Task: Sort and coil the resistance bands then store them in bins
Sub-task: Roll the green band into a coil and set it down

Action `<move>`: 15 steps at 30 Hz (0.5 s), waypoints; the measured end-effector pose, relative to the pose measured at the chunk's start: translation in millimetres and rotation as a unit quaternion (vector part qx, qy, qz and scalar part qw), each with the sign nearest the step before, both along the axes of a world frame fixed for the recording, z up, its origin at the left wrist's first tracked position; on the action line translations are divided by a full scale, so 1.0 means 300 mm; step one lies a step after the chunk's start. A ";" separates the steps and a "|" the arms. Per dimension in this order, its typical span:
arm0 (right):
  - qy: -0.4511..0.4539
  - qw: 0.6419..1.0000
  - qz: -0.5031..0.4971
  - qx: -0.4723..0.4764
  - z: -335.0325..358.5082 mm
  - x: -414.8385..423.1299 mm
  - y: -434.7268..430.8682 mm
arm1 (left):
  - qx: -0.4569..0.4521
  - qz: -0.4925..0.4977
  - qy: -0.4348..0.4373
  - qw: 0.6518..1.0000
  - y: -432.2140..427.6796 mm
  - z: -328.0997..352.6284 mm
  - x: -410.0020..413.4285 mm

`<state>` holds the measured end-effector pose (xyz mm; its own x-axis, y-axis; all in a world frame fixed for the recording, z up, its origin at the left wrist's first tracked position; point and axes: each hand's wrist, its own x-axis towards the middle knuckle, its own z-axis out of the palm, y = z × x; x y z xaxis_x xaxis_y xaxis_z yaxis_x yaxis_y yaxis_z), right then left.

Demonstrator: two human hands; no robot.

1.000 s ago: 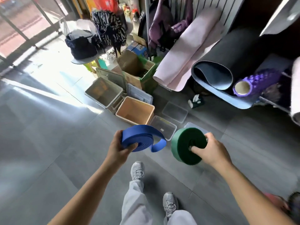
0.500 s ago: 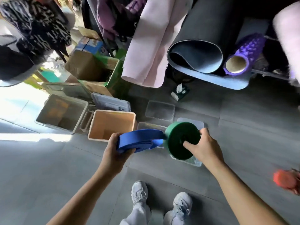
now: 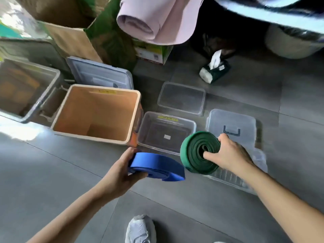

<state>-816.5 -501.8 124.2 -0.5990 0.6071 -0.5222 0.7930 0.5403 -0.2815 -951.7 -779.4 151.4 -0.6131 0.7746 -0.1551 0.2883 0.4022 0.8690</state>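
Tan square plastic bin [image 3: 79, 109], open, 10 o'clock of frame centre. Clear rectangular plastic tub [image 3: 149, 130] just beside, at its 3 o'clock. Blue coiled rubber band [image 3: 157, 166] at tub's 6 o'clock, left hand [image 3: 121, 173] fingers curled round its end. Green coiled rubber band [image 3: 192, 156] at tub's 4 o'clock, right hand [image 3: 232, 153] pinching it: thumb on face, fingers over rim.

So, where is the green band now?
Head view, right of centre: the right hand holds the green band just right of the blue band, near the small clear bin.
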 end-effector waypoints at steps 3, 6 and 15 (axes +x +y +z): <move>0.014 0.999 0.038 0.005 -0.181 -0.100 0.008 | 0.012 -0.021 0.005 1.000 -0.020 -0.193 -0.018; 0.017 0.998 0.065 0.007 -0.305 -0.193 0.013 | 0.035 -0.018 -0.001 0.999 -0.034 -0.327 -0.030; 0.020 1.000 -0.020 0.006 -0.486 -0.444 -0.009 | 0.068 0.048 -0.026 0.996 -0.081 -0.479 -0.006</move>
<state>-949.7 -504.6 -21.5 -0.5945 0.6367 -0.4911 0.8021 0.5126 -0.3065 -953.4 -803.7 7.9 -0.6788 0.7293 -0.0858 0.2071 0.3022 0.9305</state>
